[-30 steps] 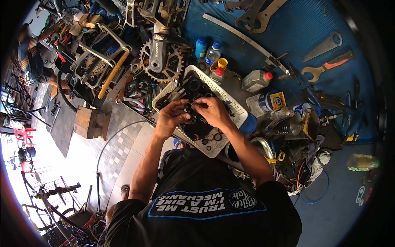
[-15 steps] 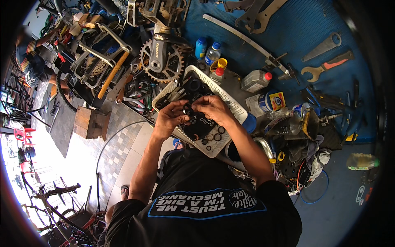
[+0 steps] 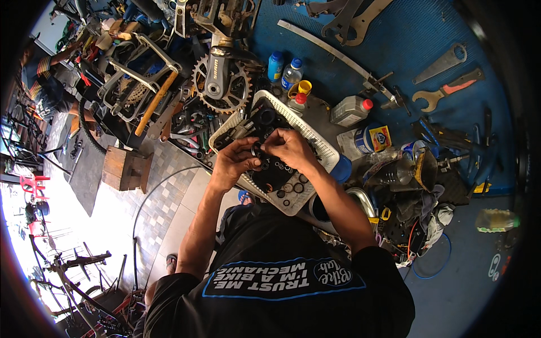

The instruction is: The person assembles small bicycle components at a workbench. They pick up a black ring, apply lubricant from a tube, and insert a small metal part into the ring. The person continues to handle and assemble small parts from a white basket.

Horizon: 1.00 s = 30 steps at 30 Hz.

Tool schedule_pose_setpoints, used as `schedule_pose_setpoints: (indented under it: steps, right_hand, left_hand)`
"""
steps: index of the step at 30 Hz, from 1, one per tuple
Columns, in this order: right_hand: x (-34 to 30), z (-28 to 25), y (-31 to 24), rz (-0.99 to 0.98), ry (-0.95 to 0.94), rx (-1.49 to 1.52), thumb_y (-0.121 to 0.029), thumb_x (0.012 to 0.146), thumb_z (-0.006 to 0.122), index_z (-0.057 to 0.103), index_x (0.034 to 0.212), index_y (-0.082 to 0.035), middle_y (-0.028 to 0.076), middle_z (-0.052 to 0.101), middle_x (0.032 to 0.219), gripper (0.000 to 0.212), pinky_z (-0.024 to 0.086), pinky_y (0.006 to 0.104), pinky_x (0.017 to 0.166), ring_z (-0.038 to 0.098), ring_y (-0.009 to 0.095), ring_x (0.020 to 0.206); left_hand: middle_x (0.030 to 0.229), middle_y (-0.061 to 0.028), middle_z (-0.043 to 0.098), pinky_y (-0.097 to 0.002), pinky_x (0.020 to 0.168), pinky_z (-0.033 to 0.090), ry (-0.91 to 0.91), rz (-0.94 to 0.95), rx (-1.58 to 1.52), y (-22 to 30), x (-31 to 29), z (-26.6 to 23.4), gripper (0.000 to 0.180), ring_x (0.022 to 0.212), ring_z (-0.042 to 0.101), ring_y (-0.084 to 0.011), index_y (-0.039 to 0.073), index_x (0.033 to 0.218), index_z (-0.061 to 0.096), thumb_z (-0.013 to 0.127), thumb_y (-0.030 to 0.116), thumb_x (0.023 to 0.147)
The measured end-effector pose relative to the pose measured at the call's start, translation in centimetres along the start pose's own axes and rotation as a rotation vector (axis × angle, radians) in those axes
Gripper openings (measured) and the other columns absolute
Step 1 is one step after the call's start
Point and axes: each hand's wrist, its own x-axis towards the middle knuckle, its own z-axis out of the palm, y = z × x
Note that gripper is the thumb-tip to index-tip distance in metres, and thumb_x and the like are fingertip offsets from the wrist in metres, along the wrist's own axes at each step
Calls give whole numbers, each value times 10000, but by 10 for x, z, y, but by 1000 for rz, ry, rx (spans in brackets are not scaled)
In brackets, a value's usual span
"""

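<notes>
My left hand (image 3: 232,164) pinches a small dark ring (image 3: 256,150) between thumb and fingers. From the other side the fingertips of my right hand (image 3: 291,151) close on the same ring, so both hands meet at it. They are above a white plastic basket (image 3: 291,209) with perforated walls. Inside it lie black cylindrical parts (image 3: 266,116) toward the far end, and several small rings (image 3: 288,187) at the near end. The ring's exact kind is too small to tell, and my fingers hide part of it.
A crank with a chainring (image 3: 222,84) stands beyond the basket. To the right are bottles (image 3: 292,73), a grey container with a red cap (image 3: 351,111) and a tub (image 3: 372,138). Wrenches (image 3: 449,90) hang on the blue board. A wooden block (image 3: 125,169) and another person (image 3: 46,84) are at left.
My right hand has shifted very slightly at the ring. Both hands otherwise keep their place over the basket, and the ring stays between them.
</notes>
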Motion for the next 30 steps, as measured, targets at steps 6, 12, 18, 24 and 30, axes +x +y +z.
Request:
schedule_pose_setpoints:
  steps: [6, 12, 18, 24, 30]
  right_hand:
    - [4, 4, 15, -125, 37, -80, -162, 901, 809, 714, 930, -8, 30, 720, 817, 184, 530, 264, 684, 670, 92, 771]
    - [-3, 1, -6, 41, -44, 123, -152, 909, 806, 687, 1005, -18, 14, 702, 845, 203, 525, 245, 679, 653, 90, 782]
    - [1, 6, 9, -110, 2, -5, -133, 907, 797, 656, 1002, -21, 4, 682, 849, 203, 521, 239, 688, 629, 72, 772]
    - [5, 1, 15, -59, 27, 108, -102, 880, 773, 681, 1038, -26, 42, 698, 877, 199, 538, 288, 720, 660, 120, 770]
    - [5, -5, 35, -136, 73, -794, -181, 903, 745, 756, 1059, -103, 105, 723, 1024, 175, 576, 417, 820, 729, 295, 914]
  left_hand:
    - [1238, -128, 682, -350, 843, 648, 33, 13, 21, -3, -1, 0, 580, 1053, 701, -198, -37, 1413, 546, 794, -9, 890]
    - [1241, -135, 684, -352, 839, 645, 36, 31, 24, -1, -2, -3, 570, 1038, 709, -202, -43, 1409, 545, 785, -27, 892]
    - [1245, -141, 677, -346, 830, 639, 34, 36, 103, 2, -5, 2, 555, 1031, 708, -198, -44, 1408, 540, 753, -83, 897]
    - [1277, -148, 634, -344, 798, 663, 55, 31, 57, 0, -6, -2, 567, 1011, 722, -207, -31, 1409, 534, 765, -72, 893]
    - [1295, -155, 584, -352, 768, 679, 111, 57, -25, 3, -13, -10, 568, 1013, 733, -244, -15, 1385, 534, 785, -59, 877]
